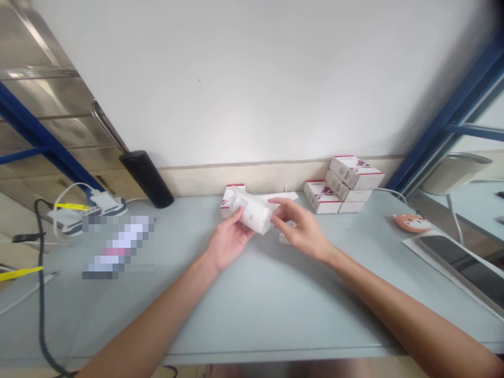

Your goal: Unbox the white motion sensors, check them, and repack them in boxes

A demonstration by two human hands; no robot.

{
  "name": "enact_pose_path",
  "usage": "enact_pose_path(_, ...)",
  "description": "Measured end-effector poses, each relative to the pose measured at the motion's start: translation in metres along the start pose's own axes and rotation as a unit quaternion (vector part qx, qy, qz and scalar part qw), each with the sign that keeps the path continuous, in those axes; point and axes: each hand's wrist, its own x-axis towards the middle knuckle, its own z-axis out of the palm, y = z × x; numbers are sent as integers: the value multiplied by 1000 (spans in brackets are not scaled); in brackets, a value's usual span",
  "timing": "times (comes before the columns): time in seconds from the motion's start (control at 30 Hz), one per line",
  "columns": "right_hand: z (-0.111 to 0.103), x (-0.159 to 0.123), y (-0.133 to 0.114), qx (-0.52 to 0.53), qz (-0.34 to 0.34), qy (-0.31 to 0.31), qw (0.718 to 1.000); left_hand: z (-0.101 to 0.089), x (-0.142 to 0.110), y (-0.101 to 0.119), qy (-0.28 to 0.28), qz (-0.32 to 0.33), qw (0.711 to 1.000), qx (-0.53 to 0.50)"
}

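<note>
My left hand (228, 239) is closed around a white item in a translucent plastic bag (254, 211), held tilted just above the desk. At the bag's right end, the fingers of my right hand (297, 226) pinch its loose plastic edge. Behind the bag stands a white box with a red edge (227, 202), partly covered by it. A white sheet or flap (289, 196) shows beyond my right hand. Under that hand, a small white piece (283, 239) lies mostly hidden.
Several white-and-red boxes (350, 181) are stacked at the back right. A black cylinder (145, 178) leans near the wall. Power strips with cables (104, 202) and a blurred-out object (118, 247) are at left. An orange animal-shaped item (412, 222) and a dark flat device (460, 262) lie at right.
</note>
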Motion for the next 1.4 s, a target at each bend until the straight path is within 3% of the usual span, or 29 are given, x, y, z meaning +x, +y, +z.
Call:
enact_pose_path(0.1, 1, 0, -5, 51, 34, 49, 997, 8, -5, 3, 23, 20, 999, -11)
enact_pose_path(0.23, 5, -1, -7, 98, 98, 10, 990, 13, -8, 3, 27, 47, 998, 10)
enact_pose_path(0.37, 11, -2, -2, 130, 138, 26, 981, 10, -5, -3, -8, 64, 996, 60)
enact_pose_path(0.57, 2, 3, -9, 230, 167, 69, 956, -3, -1, -11, -25, 157, 969, 190)
enact_pose_path(0.63, -6, 6, -14, 288, 180, 62, 938, -8, -1, -13, -62, 195, 942, 266)
enact_pose_path(0.7, -14, 8, -17, 331, 196, 40, 922, -10, -2, -14, -71, 262, 889, 369)
enact_pose_path(0.8, -25, 10, -17, 326, 208, -11, 922, -8, -6, -10, 3, 370, 789, 491)
enact_pose_path(0.87, -30, 11, -16, 269, 190, -19, 944, -4, -10, -5, 26, 396, 765, 507)
enact_pose_path(0.97, -34, 13, -13, 138, 139, 19, 980, 1, -13, 0, 3, 356, 803, 477)
enact_pose_path(1.03, -34, 14, -10, 65, 114, 43, 990, 3, -15, 0, -5, 315, 826, 468)
enact_pose_path(1.2, -34, 14, -3, -40, 107, 44, 993, 1, -19, -4, 10, 255, 836, 486)
enact_pose_path(1.3, -32, 14, -2, -73, 94, 27, 993, 0, -19, -3, -12, 199, 872, 446)
enact_pose_path(1.4, -34, 14, -3, -108, 88, 3, 990, 1, -17, -1, -44, 103, 923, 367)
